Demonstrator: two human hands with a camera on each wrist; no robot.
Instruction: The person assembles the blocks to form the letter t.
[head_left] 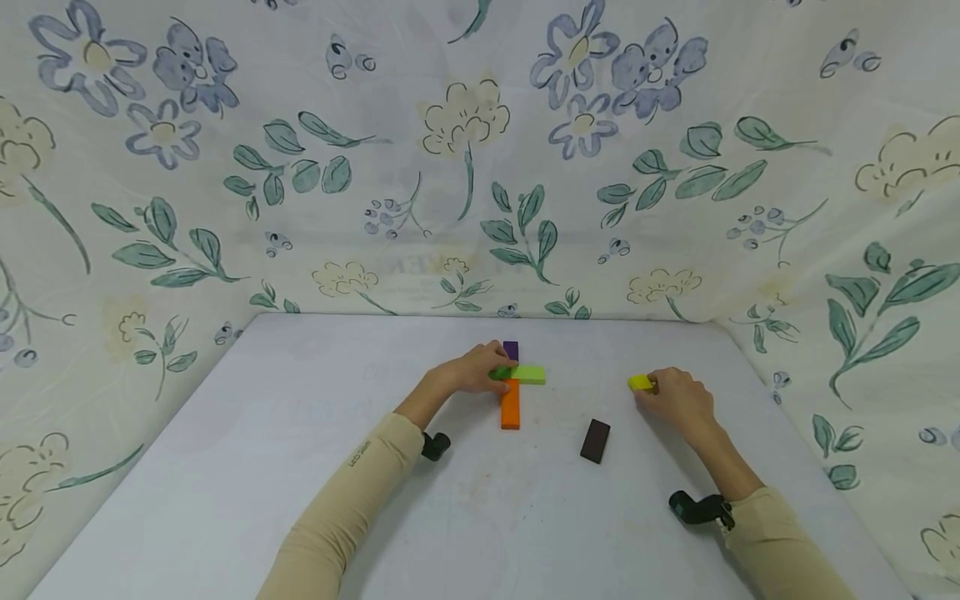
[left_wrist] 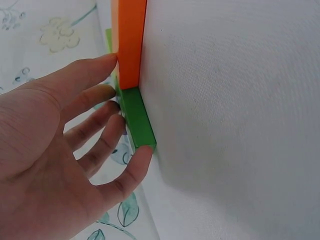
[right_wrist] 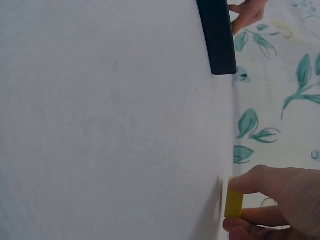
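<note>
My left hand [head_left: 480,369] has its fingers spread over a dark green block [left_wrist: 137,117] and touches it. Its thumb tip rests at the edge of an orange block [head_left: 510,407], and the little finger meets the green block's end. A light green block [head_left: 529,375] extends to the right and a purple block [head_left: 511,350] points away, these blocks meeting in a cross partly hidden by the hand. Off to the right, my right hand [head_left: 681,403] pinches a yellow block [right_wrist: 234,200] between thumb and fingers, just over the white tabletop.
A dark brown block [head_left: 595,441] lies between the two hands, nearer the front; it looks almost black in the right wrist view. The white table [head_left: 225,467] ends at a flower-patterned cloth [head_left: 420,275] behind it. Black wrist cameras [head_left: 697,507] sit under both forearms.
</note>
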